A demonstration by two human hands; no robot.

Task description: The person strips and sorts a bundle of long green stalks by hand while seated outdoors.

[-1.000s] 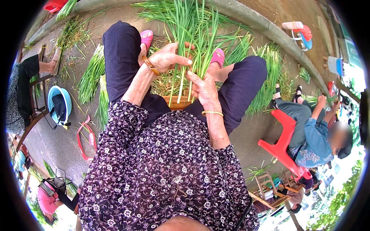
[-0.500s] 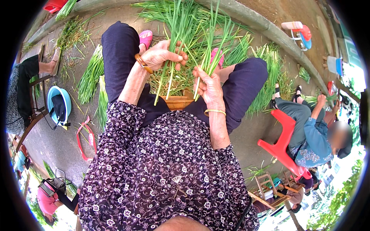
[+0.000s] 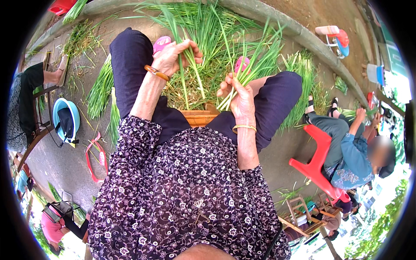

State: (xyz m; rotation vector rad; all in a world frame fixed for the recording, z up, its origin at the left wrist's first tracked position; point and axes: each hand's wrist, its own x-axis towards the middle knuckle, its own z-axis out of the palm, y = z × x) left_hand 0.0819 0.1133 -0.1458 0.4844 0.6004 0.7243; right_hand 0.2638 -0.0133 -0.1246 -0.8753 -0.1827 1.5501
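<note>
Thin green stalks are split between two grips, both toward 12. We have a few in the left hand (image 3: 168, 59) at 11 o'clock: the left-hand stalks (image 3: 196, 76) run through the grip, thumb and fingers clamped on them, pale ends hanging down spread apart. The right hand (image 3: 242, 100) at 1 o'clock has a thicker right-hand bunch (image 3: 253, 77) clamped under the thumb, fingers curled in, leaf tips fanning toward 1. The hands are well apart.

Risks we'd flag: the left-hand stalks splay, so a loosened pinch could drop one into the dry litter (image 3: 177, 96) below. Squeezing too hard could bruise or snap the thin stems. The right-hand bunch is uneven at the pale ends; a slack thumb could let stalks slide out of line. Its long tips could also snag on the leaves beyond.

Outward: wooden seat edge (image 3: 198, 119) just above centre, between the thighs; loose pile (image 3: 208, 21) at 12; laid stalks (image 3: 305, 80) at 2; another bundle (image 3: 100, 89) just short of 10. We also log a blue basin (image 3: 76, 110) a bit past 9, a pink strap (image 3: 103, 159) between 8 and 9, and a co-worker (image 3: 356, 151) just past 3, by a red plastic seat (image 3: 313, 167).
</note>
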